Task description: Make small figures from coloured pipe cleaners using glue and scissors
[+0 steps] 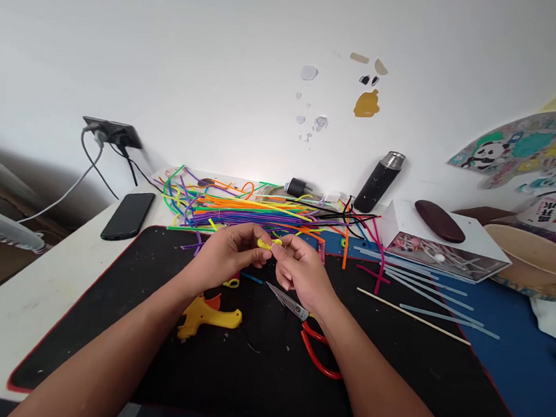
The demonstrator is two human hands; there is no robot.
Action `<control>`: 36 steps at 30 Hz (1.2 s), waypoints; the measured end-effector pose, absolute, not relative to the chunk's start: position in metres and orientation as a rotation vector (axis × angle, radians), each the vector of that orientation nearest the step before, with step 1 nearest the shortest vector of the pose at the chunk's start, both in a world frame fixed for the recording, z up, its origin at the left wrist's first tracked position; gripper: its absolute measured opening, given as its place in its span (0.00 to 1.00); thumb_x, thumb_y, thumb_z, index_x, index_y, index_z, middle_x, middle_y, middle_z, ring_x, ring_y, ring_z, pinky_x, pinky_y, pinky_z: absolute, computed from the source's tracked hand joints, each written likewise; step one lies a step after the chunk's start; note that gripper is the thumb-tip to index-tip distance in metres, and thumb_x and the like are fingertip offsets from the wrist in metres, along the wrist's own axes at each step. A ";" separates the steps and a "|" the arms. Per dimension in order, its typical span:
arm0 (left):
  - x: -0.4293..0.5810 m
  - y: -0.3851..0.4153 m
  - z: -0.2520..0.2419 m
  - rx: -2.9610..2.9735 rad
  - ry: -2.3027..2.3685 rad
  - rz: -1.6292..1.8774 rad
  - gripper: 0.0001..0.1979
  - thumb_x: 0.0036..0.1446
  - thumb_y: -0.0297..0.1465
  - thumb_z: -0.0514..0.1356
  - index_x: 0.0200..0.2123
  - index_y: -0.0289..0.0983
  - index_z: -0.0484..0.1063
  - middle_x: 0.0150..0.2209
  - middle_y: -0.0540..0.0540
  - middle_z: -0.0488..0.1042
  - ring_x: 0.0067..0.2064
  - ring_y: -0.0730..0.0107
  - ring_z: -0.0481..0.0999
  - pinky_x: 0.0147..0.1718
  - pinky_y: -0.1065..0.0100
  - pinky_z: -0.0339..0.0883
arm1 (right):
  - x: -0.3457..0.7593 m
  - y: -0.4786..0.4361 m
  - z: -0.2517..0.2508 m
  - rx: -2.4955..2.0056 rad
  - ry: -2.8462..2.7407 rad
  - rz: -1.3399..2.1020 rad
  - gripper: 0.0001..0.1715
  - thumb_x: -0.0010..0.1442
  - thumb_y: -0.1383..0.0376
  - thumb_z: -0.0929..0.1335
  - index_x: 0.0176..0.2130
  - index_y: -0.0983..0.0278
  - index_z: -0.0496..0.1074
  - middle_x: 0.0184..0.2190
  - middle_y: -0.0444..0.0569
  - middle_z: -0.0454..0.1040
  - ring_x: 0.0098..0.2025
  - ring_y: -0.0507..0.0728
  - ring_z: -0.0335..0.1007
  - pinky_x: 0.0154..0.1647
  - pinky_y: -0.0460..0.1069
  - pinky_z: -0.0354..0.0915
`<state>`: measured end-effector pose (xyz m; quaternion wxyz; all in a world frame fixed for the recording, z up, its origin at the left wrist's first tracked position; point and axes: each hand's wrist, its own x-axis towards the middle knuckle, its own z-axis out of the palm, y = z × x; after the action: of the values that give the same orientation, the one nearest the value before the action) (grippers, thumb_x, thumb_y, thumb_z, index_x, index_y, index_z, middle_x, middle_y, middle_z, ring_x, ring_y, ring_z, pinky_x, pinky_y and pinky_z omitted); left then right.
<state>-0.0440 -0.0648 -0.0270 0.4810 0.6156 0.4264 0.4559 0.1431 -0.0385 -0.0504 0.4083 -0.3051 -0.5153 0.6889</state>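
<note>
Between my two hands, above the middle of the black mat (240, 392), is a small bent piece of yellow pipe cleaner (265, 243). My left hand (227, 253) pinches its left part between thumb and forefinger. The fingertips of my right hand (304, 270) are closed on its right end. Beneath my right hand and wrist lie scissors with red handles (311, 349), their blades pointing up and left. A yellow glue gun (213, 317) rests on the mat near my left forearm, partly covered by it.
Bundled coloured pipe cleaners (252, 216) lie along the wall behind my hands. A black phone (128, 216) is at left. To the right are a wooden stick (412, 316), pale glue sticks (447, 293), a white box (481, 238) and a black flask (379, 182).
</note>
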 end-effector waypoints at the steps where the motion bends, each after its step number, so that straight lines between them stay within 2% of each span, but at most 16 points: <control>1: -0.043 -0.064 -0.026 1.450 1.011 1.132 0.15 0.58 0.36 0.71 0.44 0.36 0.75 0.32 0.49 0.78 0.33 0.69 0.79 0.34 0.69 0.75 | 0.143 -0.039 -0.049 -0.773 -1.295 1.729 0.25 0.58 0.46 0.77 0.37 0.61 0.69 0.14 0.31 0.59 0.12 0.47 0.53 0.14 0.43 0.45; 9: -0.045 -0.061 -0.021 1.261 0.983 1.115 0.16 0.54 0.39 0.75 0.38 0.35 0.77 0.31 0.50 0.78 0.30 0.72 0.80 0.32 0.71 0.75 | 0.146 -0.041 -0.044 -0.815 -1.382 1.640 0.25 0.59 0.46 0.75 0.44 0.62 0.72 0.17 0.34 0.65 0.15 0.48 0.58 0.15 0.44 0.48; 14: -0.050 -0.060 -0.022 1.191 0.940 1.039 0.16 0.54 0.40 0.75 0.36 0.34 0.79 0.27 0.48 0.80 0.28 0.72 0.79 0.29 0.73 0.74 | 0.149 -0.040 -0.040 -0.816 -1.449 1.528 0.24 0.62 0.48 0.74 0.49 0.62 0.74 0.18 0.34 0.65 0.15 0.47 0.57 0.18 0.44 0.53; 25: -0.053 -0.061 -0.018 1.010 0.874 1.015 0.17 0.50 0.39 0.78 0.35 0.33 0.80 0.28 0.46 0.81 0.27 0.73 0.80 0.26 0.75 0.73 | 0.149 -0.042 -0.041 -0.757 -1.434 1.646 0.22 0.60 0.48 0.76 0.43 0.61 0.73 0.20 0.35 0.66 0.16 0.47 0.58 0.16 0.43 0.50; 36: -0.049 -0.063 -0.019 1.167 0.904 1.067 0.19 0.52 0.41 0.77 0.36 0.34 0.78 0.28 0.48 0.80 0.28 0.72 0.79 0.28 0.74 0.73 | 0.147 -0.041 -0.043 -0.733 -1.359 1.697 0.24 0.58 0.46 0.77 0.38 0.61 0.72 0.15 0.32 0.59 0.13 0.47 0.54 0.15 0.43 0.47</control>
<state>-0.0491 -0.0628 -0.0186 0.6131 0.5063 0.3919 0.4628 0.1467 -0.0407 -0.0426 0.4109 -0.2912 -0.5401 0.6744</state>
